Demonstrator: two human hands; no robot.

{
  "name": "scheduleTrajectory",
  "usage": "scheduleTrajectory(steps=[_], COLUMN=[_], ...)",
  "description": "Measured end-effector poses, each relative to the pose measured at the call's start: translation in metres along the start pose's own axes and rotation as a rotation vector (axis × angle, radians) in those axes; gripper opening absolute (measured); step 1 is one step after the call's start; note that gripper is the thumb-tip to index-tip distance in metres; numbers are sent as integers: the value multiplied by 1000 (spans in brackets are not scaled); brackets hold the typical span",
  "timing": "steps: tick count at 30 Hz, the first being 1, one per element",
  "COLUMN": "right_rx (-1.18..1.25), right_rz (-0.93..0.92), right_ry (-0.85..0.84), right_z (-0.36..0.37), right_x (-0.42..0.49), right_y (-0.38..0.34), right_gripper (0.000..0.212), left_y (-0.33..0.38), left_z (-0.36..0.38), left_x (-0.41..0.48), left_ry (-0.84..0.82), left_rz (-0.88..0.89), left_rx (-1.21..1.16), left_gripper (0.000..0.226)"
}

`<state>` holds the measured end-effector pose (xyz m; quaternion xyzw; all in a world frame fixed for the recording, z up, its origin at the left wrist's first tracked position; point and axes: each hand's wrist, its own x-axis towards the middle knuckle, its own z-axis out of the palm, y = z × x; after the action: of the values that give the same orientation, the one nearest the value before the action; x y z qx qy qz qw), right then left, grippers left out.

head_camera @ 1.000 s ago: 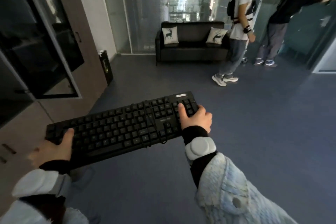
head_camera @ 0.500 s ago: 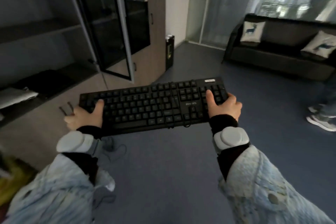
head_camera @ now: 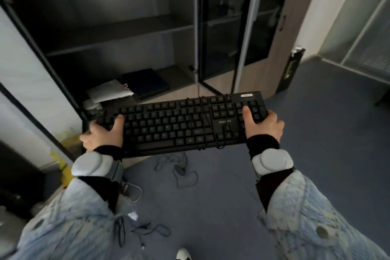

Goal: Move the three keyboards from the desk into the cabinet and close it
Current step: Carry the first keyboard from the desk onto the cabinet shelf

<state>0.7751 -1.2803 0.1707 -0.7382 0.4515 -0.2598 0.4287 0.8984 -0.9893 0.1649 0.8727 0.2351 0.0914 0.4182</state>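
One black corded plastic keyboard [head_camera: 185, 122] carried level before open dark glass-doored cabinet [head_camera: 118, 34], left hand [head_camera: 103, 135] and right hand [head_camera: 263, 124] clamped on its ends; none visibly shelved, door unclosed.

Pale denim sleeves [head_camera: 316, 217], black cuffs [head_camera: 262, 146], white wristbands [head_camera: 272, 161]

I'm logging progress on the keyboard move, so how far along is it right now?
Done: the cabinet stands open, its glass door swung out. I cannot tell whether the dark flat item on its lower shelf is a keyboard. In hand: one black keyboard, cable wrapped around it, gripped by the left hand and right hand before the opening. Left: shelve it, fetch any remaining, close the door.
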Motion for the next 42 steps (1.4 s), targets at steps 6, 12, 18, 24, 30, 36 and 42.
scheduleTrajectory(steps=[6, 12, 18, 24, 30, 36, 42], right_rx=[19, 14, 91, 153, 130, 143, 113], right_rz=[-43, -61, -140, -250, -288, -395, -464], right_ry=[-46, -120, -261, -341, -428, -495, -465], right_z=[84, 155, 240, 292, 359, 437, 503], right_x=[53, 105, 184, 254, 295, 303, 298], right_y=[-57, -91, -141, -206, -264, -314, -369], right_gripper=[79, 81, 73, 75, 76, 72, 83], left_y=[47, 68, 107, 156, 185, 201, 217], left_z=[15, 38, 77, 103, 113, 102, 93], left_x=[83, 135, 200, 247, 302, 398, 487], left_ry=[51, 80, 200, 322, 444, 546, 526], left_rz=[10, -21, -84, -104, -147, -149, -131], left_rx=[-50, -51, -93, -113, -61, -51, -62], left_gripper=[78, 74, 78, 83, 81, 85, 83])
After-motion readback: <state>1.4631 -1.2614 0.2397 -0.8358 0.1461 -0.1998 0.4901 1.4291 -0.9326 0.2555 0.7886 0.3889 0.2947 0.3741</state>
